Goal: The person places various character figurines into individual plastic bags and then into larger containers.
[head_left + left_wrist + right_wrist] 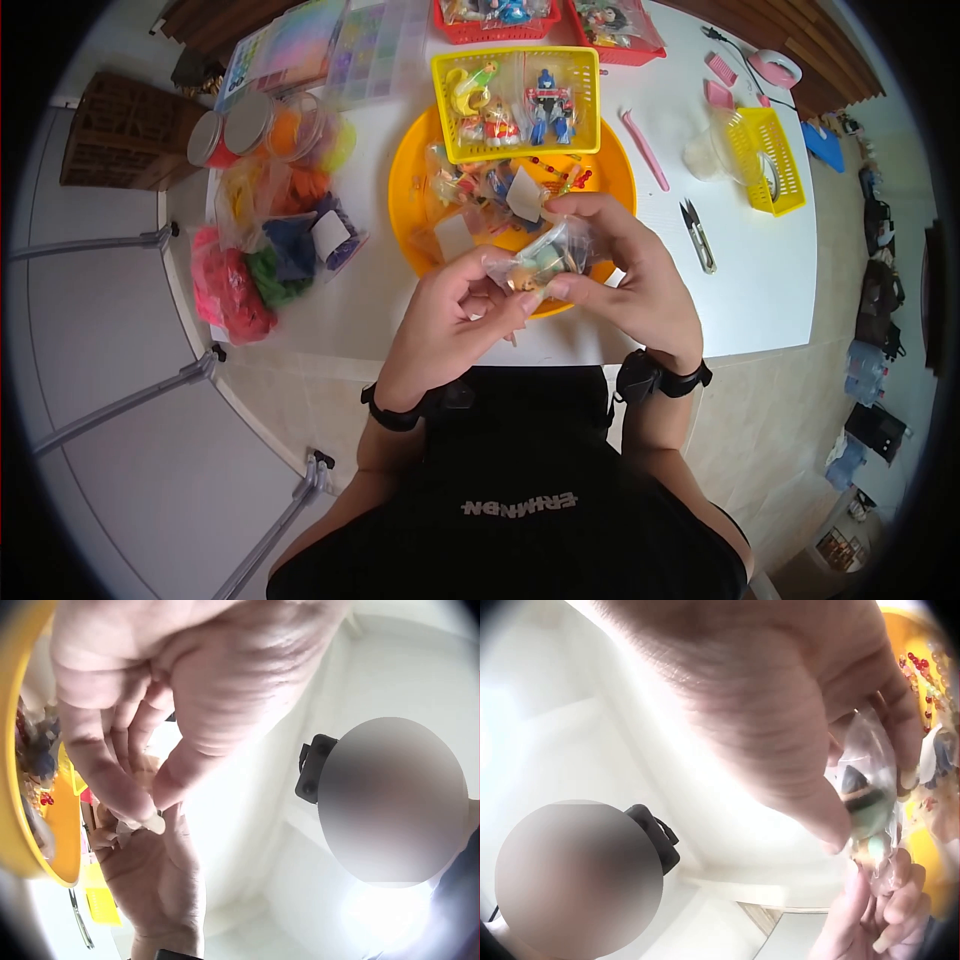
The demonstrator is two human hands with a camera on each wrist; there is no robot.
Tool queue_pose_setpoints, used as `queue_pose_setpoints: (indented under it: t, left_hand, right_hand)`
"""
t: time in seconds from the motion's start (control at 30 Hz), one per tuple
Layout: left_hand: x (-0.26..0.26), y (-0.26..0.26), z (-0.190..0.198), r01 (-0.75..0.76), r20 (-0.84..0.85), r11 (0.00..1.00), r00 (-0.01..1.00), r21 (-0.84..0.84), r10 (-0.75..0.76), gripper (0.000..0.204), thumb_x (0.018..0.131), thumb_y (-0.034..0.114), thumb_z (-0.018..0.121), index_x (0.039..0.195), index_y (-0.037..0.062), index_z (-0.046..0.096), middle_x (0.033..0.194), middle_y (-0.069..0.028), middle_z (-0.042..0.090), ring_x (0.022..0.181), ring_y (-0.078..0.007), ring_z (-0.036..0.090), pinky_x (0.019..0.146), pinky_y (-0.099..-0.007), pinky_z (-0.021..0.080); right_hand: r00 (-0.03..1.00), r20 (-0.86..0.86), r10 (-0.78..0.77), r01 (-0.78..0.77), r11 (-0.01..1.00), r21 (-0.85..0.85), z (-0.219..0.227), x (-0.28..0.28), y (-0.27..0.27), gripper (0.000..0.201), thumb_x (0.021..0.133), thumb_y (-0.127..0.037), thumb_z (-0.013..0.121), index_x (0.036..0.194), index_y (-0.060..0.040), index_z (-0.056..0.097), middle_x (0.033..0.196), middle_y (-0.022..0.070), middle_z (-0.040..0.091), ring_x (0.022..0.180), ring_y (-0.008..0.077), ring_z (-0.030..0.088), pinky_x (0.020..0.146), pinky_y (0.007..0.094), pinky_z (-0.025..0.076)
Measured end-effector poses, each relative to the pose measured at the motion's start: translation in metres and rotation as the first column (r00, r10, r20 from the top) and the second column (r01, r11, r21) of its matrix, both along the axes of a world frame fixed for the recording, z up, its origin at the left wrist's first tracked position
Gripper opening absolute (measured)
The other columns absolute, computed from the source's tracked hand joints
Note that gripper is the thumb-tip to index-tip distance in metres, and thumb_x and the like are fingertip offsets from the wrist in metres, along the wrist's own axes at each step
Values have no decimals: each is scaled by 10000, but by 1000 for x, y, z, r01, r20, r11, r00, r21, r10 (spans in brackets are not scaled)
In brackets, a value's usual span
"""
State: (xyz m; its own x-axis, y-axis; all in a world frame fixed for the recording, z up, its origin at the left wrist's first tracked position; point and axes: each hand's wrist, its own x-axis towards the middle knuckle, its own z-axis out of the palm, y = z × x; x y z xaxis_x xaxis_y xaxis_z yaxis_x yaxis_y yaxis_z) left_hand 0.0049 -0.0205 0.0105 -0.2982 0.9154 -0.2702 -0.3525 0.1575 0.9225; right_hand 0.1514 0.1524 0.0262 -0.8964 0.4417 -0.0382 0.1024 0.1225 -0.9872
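Both forearms [388, 450] are pointing inward, my left hand [450, 315] and right hand [648, 278] pinching a clear bag [550, 258] with something green inside, above an orange tray [403, 205] of bagged trinkets [468, 188]. Pale lettering [520, 505] is showing upside down across my black shirt [500, 555]. Beyond, a yellow basket [592, 110] is holding bagged toy figures [549, 106].

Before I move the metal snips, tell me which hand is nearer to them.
Right. The right hand, pinching the clear bag, is to the left of the snips; the left hand is farther left, beyond the bag.
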Motion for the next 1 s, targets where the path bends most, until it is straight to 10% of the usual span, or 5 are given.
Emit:
queue_pose_setpoints:
  t: [0.2,0.33,0.53,1.0]
  left_hand:
    - [-8,16,-1,-140,-236,978,956,156,174,267,971,26,684,1218,-22,597,1076,-61,673,921,-76,662,803,-222,539]
    - [-16,26,3,-140,-756,982,628,123,185,369,934,105,723,1252,-29,591,1197,-178,668,1044,-292,690,903,-393,543]
    - [-19,42,-11,-90,-968,995,242,48,69,516,957,237,690,1375,-26,541,1462,-241,512,1388,-410,454,1136,-467,378]
    - [-21,48,-26,-135,-972,991,233,-14,18,588,954,254,681,1417,-45,478,1489,-236,496,1436,-375,420,1159,-481,308]
  right_hand:
    - [987,16,-160,159,986,40,6,-25,19,450,841,-96,830,1209,-4,590,1007,49,693,782,87,592,706,245,497]
    - [947,-110,-301,317,931,182,5,-64,51,355,852,-108,820,1089,28,594,924,54,700,790,90,619,702,269,527]
    - [944,-56,-325,305,795,525,-1,-107,78,464,854,-281,817,1096,69,632,982,214,725,875,295,732,755,365,571]
    - [921,-81,-380,317,614,723,-20,-125,87,366,798,-250,809,957,49,669,854,240,708,787,401,703,719,449,557]
